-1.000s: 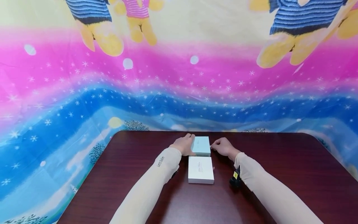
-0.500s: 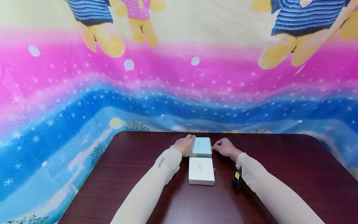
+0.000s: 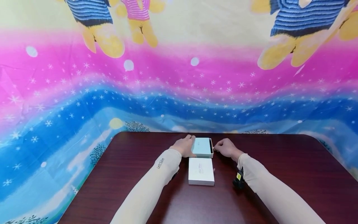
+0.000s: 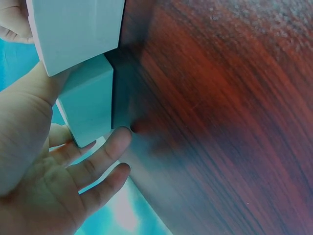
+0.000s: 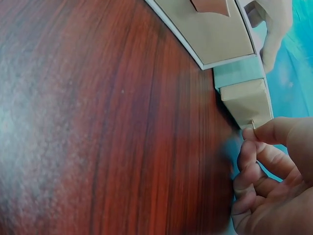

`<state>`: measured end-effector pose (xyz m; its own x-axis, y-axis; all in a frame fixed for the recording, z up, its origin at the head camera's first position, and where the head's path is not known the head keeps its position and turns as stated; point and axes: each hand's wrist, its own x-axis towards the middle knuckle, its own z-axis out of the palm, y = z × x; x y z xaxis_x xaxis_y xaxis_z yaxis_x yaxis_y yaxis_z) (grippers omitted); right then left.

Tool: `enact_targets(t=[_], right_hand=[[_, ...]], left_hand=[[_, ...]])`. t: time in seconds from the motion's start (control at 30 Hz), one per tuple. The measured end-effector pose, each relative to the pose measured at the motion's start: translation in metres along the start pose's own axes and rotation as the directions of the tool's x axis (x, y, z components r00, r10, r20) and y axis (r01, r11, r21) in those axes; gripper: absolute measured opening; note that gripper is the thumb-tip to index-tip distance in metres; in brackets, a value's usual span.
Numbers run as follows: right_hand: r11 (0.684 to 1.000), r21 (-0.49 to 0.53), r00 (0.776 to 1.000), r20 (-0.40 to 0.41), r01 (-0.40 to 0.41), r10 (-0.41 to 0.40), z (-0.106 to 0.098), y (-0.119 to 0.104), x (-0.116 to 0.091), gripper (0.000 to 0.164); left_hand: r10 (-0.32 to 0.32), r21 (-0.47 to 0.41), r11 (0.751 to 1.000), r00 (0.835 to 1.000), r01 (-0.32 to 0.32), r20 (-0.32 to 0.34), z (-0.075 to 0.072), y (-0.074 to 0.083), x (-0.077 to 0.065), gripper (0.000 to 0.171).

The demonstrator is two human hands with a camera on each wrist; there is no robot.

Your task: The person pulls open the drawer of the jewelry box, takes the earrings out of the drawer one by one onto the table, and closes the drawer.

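A pale mint drawer box (image 3: 202, 147) lies on the table. My left hand (image 3: 183, 146) grips its left end, the thumb along the near side and the other fingers at the far side. From the box's right end a tan drawer (image 5: 244, 100) sticks out slightly, with a dark gap showing behind its front. My right hand (image 3: 226, 147) pinches the small pull tab (image 5: 252, 124) on that drawer front between thumb and forefinger. Directly nearer me sits a white box (image 3: 200, 171) with small lettering on top; neither hand holds it.
The white box has a pinkish ribbon tab (image 5: 211, 7) on its right side. Both boxes lie on a dark reddish wood table (image 3: 139, 168). Behind its far edge hangs a colourful printed cloth (image 3: 179, 102).
My right hand has moved slightly to the right, drawing the drawer a little way out of the mint box. The left hand keeps its grip, and the white box stays put.
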<state>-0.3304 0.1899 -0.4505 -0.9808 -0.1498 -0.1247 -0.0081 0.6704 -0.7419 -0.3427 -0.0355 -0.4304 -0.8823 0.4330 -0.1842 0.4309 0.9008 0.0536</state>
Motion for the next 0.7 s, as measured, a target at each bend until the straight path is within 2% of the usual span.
enact_targets(t=[0.7], right_hand=[[1.000, -0.012, 1.000, -0.003, -0.009, 0.009, -0.0038, 0.0088, 0.0011, 0.033]], left_hand=[[0.003, 0.006, 1.000, 1.000, -0.003, -0.003, -0.0007, -0.0003, -0.0001, 0.098]])
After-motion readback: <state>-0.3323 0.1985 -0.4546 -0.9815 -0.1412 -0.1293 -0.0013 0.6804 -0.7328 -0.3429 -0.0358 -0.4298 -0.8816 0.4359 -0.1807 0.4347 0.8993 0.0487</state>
